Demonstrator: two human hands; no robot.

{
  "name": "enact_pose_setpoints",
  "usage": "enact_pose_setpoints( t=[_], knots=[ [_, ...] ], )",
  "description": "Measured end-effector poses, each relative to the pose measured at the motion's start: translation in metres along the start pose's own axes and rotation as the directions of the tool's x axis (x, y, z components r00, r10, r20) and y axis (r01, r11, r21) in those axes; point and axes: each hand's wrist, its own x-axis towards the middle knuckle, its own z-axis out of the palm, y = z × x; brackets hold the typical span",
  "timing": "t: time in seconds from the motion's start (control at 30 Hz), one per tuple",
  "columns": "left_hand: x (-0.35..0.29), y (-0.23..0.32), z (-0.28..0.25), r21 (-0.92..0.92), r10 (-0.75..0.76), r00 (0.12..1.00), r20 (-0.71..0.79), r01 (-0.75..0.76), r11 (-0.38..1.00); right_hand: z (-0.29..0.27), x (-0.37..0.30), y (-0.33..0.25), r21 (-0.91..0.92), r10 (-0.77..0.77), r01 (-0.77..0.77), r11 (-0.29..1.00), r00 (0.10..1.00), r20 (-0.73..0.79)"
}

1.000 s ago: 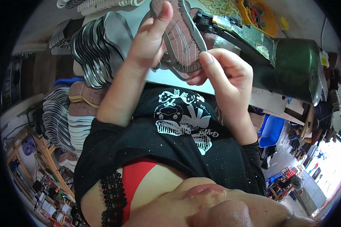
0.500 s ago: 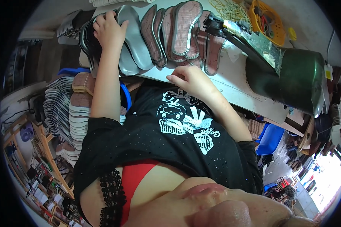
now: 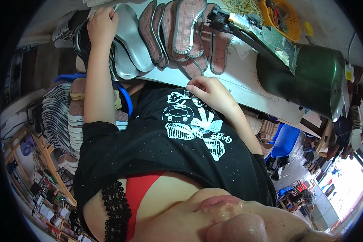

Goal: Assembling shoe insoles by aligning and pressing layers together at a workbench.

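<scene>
Left hand (image 3: 102, 25) clamped on grey insoles (image 3: 127, 44) at eleven o'clock; right hand (image 3: 209, 92) pinching nothing visible; many patterned insoles (image 3: 185, 28) fanned on table (image 3: 246, 86), stacks remaining.

Shoe workshop (stacked insoles (image 3: 177, 32) everywhere).

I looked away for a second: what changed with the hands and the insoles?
Both hands let go of the pink insole, now lying on the row of insoles. The left hand reached out to the grey insoles; the right hand dropped to the table edge. The green machine stayed.
</scene>
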Motion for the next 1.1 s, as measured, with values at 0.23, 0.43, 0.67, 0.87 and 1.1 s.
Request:
enact_pose_setpoints(
  t=[0.23, 0.43, 0.67, 0.87, 1.1],
  knots=[
    [-0.003, 0.019, -0.001, 0.031, 0.023, 0.995, -0.093, -0.020, 0.999, 0.006, -0.004, 0.005, 0.045, 0.033, -0.030, 0.999, 0.998, -0.061],
    [0.005, 0.000, 0.008, -0.127, 0.109, 0.987, -0.114, -0.124, 0.984, 0.002, -0.009, 0.007, 0.073, 0.032, -0.027, 0.997, 0.997, -0.073],
    [0.001, 0.005, -0.001, -0.051, 0.000, 1.000, 0.028, 0.001, 0.999, -0.002, -0.009, 0.006, 0.108, 0.040, -0.031, 0.994, 0.996, -0.081],
    [0.011, 0.011, -0.036, -0.423, 0.097, 0.975, 0.202, -0.002, 0.906, -0.011, -0.012, 0.004, 0.085, 0.056, -0.048, 0.995, 0.994, -0.098],
    [0.039, 0.016, -0.095, -0.536, 0.279, 0.939, 0.202, -0.132, 0.834, -0.038, -0.026, -0.004, 0.111, -0.038, 0.057, 0.992, 0.985, -0.170]
  ],
)
